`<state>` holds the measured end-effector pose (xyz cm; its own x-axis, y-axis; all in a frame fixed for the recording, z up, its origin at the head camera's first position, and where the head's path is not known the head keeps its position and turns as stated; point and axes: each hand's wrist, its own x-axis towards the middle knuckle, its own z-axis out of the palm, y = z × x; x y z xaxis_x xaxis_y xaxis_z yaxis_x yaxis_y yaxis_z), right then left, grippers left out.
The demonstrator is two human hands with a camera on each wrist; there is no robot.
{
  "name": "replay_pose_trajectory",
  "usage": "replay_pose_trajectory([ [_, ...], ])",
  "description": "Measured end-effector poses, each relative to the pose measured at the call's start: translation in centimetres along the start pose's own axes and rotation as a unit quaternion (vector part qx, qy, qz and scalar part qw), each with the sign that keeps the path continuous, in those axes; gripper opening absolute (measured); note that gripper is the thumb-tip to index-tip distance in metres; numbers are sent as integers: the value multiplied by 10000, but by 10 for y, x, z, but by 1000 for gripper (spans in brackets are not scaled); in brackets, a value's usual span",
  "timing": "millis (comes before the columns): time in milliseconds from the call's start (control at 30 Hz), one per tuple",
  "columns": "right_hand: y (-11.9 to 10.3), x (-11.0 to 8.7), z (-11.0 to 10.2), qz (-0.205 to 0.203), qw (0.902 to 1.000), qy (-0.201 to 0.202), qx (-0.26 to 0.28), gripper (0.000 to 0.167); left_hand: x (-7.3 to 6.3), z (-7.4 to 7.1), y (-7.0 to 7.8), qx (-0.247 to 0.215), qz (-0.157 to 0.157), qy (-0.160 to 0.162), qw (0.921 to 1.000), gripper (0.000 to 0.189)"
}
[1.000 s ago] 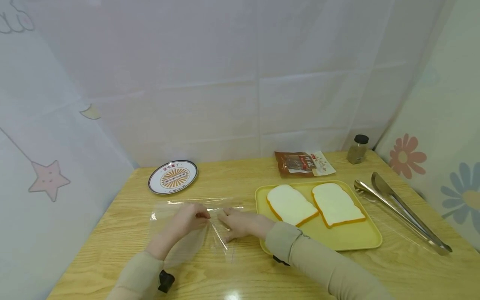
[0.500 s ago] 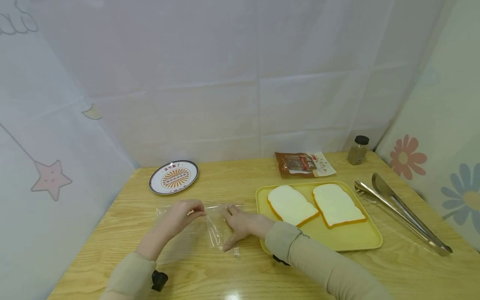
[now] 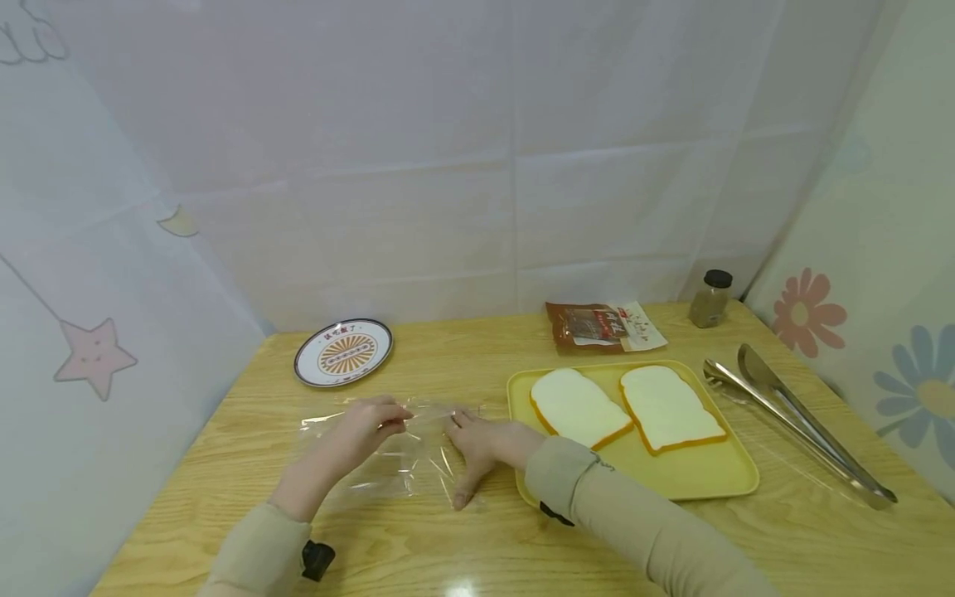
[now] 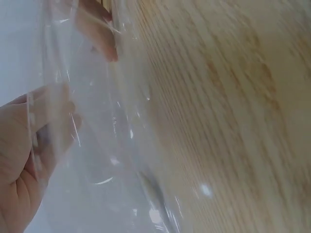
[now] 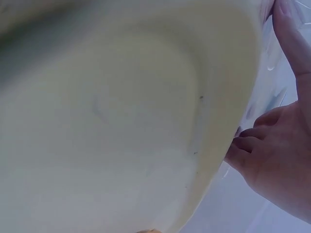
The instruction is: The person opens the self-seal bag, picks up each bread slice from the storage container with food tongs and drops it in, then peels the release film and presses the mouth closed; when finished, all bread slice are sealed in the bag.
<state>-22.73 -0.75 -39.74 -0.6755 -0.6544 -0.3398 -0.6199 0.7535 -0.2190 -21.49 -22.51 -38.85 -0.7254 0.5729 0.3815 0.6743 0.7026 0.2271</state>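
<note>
A thin, clear plastic film point(image 3: 391, 474) lies crinkled on the table in the head view, catching bright glints. My left hand point(image 3: 351, 439) pinches it between thumb and fingertips near its far edge. To the right of that, my right hand point(image 3: 483, 452) rests on the film with fingers straight and thumb spread toward me. The left wrist view shows a fold of film point(image 4: 109, 160) raised off the tabletop, with my left hand point(image 4: 22, 165) at its edge. In the right wrist view, my right hand point(image 5: 277, 150) is beyond the tray's underside point(image 5: 121, 126).
Right of my hands, a yellow tray point(image 3: 664, 481) holds two bread slices point(image 3: 578, 406). Behind it lie a brown-and-white food packet point(image 3: 606, 327) and a spice jar point(image 3: 710, 300). Metal tongs point(image 3: 798, 427) lie at far right. A patterned plate point(image 3: 345, 353) sits back left.
My left hand has shifted slightly left, away from the right hand, still pinching the film. The right thumb has spread toward me, and the film's creases have changed.
</note>
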Motion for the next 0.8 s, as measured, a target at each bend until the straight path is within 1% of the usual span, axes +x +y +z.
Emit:
replay_pose_trajectory([
  [100,0,-1,-1,-42,9999,117,-25,121,-1,0,0,76,-64,-9,10000,4],
  [167,1,0,0,-110,9996,245,121,115,-2,-1,0,83,-137,-2,9999,6],
  [200,1,1,-1,-88,9994,242,240,112,-2,-1,0,65,-178,-11,9998,7],
  [233,2,3,-2,-79,9991,260,327,104,-2,-1,0,69,-184,-16,9998,8],
  [267,3,4,-3,-76,9984,307,471,100,-2,-1,0,80,-180,-44,9998,8],
  [333,3,7,-4,-78,9965,432,713,80,-2,0,0,63,-154,-87,9998,8],
  [400,3,8,-6,25,9952,492,848,65,-2,1,0,24,-171,-128,9998,8],
  [433,2,8,-6,41,9947,533,875,65,-2,2,1,11,-185,-140,9997,8],
  [467,1,8,-5,58,9946,562,875,70,-2,2,1,-30,-210,-169,9996,8],
  [500,0,8,-4,81,9949,580,823,71,-2,3,1,-47,-211,-175,9996,8],
  [633,-6,7,2,197,9972,561,454,101,-2,6,1,-92,-226,-206,9995,8],
  [667,-7,7,3,235,9977,558,318,103,-2,6,1,-77,-222,-210,9995,8],
  [733,-9,7,4,357,9981,462,205,108,-3,6,1,-59,-230,-212,9995,7],
  [800,-11,6,4,530,9979,300,226,114,-3,5,2,-17,-207,-160,9997,7],
])
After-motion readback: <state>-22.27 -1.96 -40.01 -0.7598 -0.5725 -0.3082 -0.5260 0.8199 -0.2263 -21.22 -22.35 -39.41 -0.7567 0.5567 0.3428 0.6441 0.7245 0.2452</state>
